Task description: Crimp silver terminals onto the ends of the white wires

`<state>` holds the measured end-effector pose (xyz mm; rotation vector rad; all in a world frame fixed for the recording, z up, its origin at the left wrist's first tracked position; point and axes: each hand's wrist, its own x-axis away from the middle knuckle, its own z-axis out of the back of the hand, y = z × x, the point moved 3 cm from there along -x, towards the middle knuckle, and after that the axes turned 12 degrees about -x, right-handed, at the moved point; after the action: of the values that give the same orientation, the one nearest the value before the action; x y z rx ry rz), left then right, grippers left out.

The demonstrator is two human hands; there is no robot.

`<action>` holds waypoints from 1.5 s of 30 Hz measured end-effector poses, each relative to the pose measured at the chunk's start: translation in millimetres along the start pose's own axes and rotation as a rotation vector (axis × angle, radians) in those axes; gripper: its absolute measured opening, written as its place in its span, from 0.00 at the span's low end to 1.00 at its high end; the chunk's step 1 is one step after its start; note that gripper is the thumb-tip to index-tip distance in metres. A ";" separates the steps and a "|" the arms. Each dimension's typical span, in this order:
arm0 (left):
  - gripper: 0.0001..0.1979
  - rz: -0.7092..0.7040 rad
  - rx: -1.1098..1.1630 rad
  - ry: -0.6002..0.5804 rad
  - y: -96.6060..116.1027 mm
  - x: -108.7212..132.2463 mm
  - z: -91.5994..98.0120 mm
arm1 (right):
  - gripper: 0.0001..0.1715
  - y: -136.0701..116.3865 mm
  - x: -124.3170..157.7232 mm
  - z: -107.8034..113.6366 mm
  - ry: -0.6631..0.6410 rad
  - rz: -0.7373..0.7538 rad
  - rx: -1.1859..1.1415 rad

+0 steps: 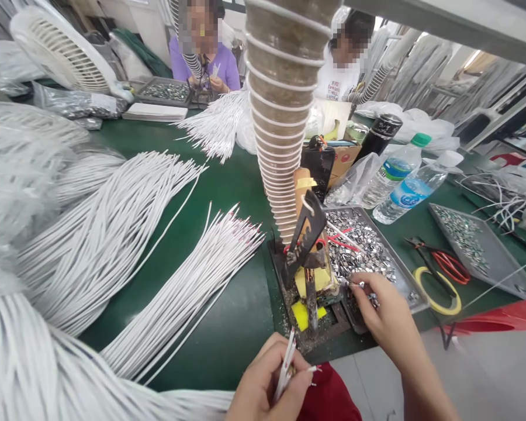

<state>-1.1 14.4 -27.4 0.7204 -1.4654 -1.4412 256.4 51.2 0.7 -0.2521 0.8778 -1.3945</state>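
My left hand [272,377] is closed around several white wires [284,369] at the bottom centre, their stripped ends sticking out past the fingers. To its right, my right hand [383,313] pinches something too small to make out, at the near left edge of a grey tray of small metal pieces [355,240]. Between and beyond the hands stands a soldering-type fixture [309,263] with a black bracket and yellow pieces. A bundle of white wires with reddish tips [193,280] lies on the green table [228,327] left of the fixture.
A ribbed duct [284,105] hangs over the fixture. More wire bundles [114,228] fill the left. Two bottles [409,193], pliers [433,266], yellow tape [438,292] and a second tray [482,251] lie right. Two people [225,61] sit opposite. A fan [65,52] stands back left.
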 end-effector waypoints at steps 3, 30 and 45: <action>0.12 0.015 0.040 0.022 5.0 -4.0 -0.4 | 0.08 -22.6 17.2 4.8 0.002 0.029 -0.086; 0.17 0.087 0.356 0.022 23.5 -7.7 -2.9 | 0.15 -63.9 60.2 -22.1 0.034 0.201 -0.387; 0.13 0.128 0.433 0.084 34.5 -11.3 1.9 | 0.14 -74.9 56.5 -24.8 0.105 0.355 -0.181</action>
<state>8.5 30.1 3.9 0.9185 -1.7448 -0.9928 180.2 -8.1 9.7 -0.1518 1.0804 -1.0072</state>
